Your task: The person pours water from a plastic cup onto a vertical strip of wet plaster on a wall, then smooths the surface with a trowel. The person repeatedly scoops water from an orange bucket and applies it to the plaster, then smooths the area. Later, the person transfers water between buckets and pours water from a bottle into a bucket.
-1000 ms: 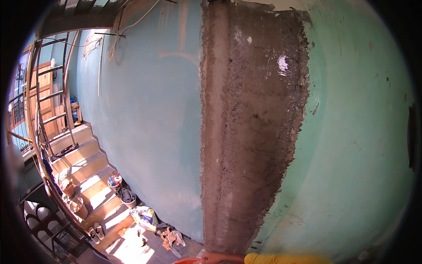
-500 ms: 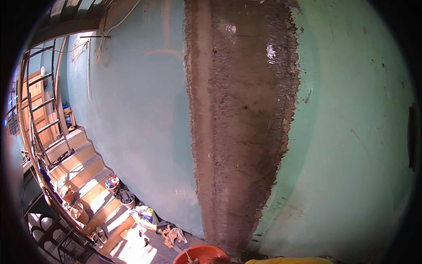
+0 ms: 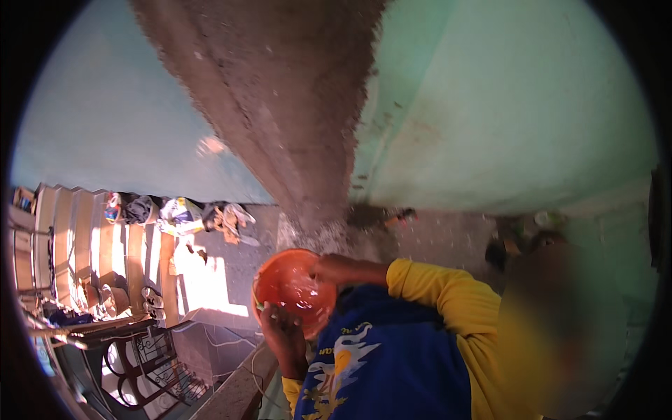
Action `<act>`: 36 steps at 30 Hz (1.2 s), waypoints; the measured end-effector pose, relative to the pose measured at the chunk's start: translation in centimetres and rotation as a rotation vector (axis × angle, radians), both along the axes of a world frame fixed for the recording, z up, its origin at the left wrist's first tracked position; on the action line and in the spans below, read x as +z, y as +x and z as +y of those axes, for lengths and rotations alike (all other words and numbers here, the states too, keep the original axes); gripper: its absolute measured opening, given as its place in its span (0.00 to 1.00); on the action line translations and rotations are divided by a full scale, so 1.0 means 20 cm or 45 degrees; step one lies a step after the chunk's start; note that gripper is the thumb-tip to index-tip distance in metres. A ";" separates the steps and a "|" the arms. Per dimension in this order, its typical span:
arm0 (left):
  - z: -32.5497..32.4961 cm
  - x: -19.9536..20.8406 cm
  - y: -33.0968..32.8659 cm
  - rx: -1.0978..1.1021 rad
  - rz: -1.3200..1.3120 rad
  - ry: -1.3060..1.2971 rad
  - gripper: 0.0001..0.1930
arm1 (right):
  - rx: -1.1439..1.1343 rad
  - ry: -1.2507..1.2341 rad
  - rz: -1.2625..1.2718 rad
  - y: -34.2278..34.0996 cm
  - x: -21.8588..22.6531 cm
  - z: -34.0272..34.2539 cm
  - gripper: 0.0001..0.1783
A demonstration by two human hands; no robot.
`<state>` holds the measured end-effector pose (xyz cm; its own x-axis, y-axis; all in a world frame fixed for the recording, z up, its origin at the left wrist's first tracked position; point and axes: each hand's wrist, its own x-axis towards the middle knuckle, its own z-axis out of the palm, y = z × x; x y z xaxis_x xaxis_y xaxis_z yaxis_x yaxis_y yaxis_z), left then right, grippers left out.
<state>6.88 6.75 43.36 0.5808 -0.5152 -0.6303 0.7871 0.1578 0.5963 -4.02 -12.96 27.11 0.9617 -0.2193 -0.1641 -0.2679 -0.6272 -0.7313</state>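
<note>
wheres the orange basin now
The orange basin is in the head view's lower half, left of centre, by the left hand and right hand, below the brown wall strip.

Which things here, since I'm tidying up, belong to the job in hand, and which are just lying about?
Likely the job:
basin, with left hand and right hand at its rim
perhaps the brown strip

Apparently lying about:
shoes
bag
pots

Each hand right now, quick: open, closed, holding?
Left hand: fingers bent at the orange tub; open or gripping cannot be told.
Right hand: curled at the tub's rim; grip cannot be told.
</note>
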 end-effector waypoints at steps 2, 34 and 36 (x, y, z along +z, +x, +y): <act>0.04 0.01 0.00 0.074 0.053 0.091 0.09 | -0.235 0.094 -0.074 -0.16 0.00 -0.01 0.09; -1.31 -0.53 -0.70 -1.692 -0.375 0.382 0.15 | -3.838 0.120 0.303 -2.54 -0.42 1.38 0.12; -1.41 -0.54 -0.80 -1.781 -0.375 0.365 0.16 | -4.083 -0.015 0.458 -2.55 -0.35 1.58 0.11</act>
